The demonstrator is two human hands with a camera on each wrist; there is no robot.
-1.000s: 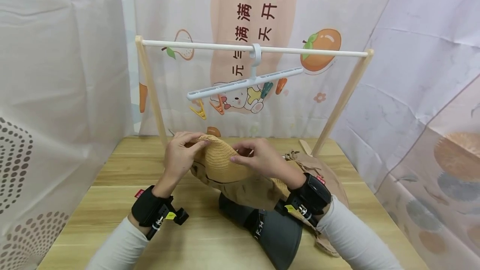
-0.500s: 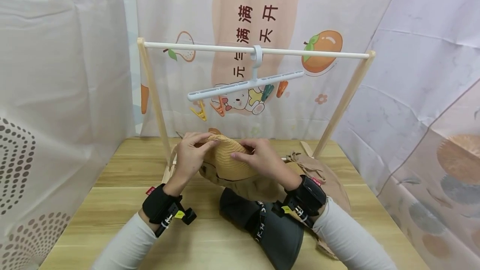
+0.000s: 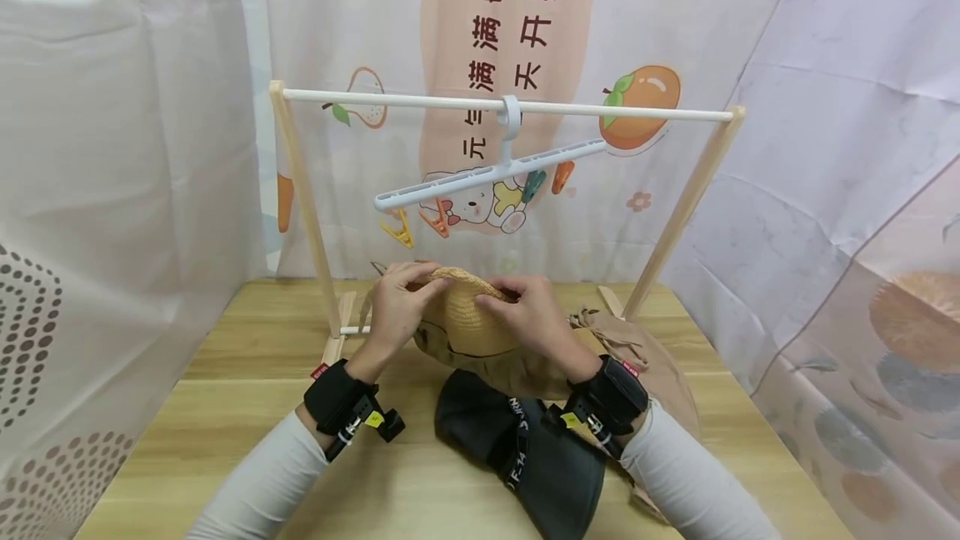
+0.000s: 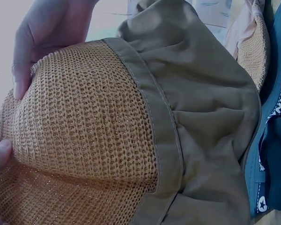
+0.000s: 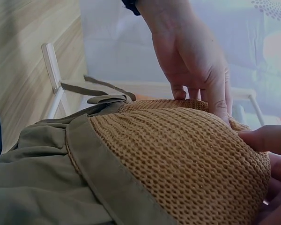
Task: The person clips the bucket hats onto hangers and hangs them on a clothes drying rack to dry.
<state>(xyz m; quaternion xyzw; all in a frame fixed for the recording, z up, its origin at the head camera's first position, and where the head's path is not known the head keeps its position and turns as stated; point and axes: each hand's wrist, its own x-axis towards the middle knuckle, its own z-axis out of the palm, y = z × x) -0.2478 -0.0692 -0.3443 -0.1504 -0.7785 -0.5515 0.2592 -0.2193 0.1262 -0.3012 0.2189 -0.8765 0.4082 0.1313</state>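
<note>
1. Head view: straw-and-cloth hat (image 3: 474,323), its crown a tan open knit, its brim khaki. Left wrist view: a stitched cloth band joins crown to creased, wavy brim; a fold crosses the knit. Right wrist view: thin cloth ties (image 5: 100,86) trail from the brim.

2. Compared with one second earlier, the left hand (image 3: 402,307) lies farther right, nearer the right hand (image 3: 528,311); the left foot of the wooden rack (image 3: 335,347) is now exposed.

3. Hat lies between the hands, below the hanger (image 3: 480,180) and on the far side of the dark hat (image 3: 517,452). Both hands are clamped on the crown's top edge, thumbs on the near side, pinching the knit from left and right.
</note>
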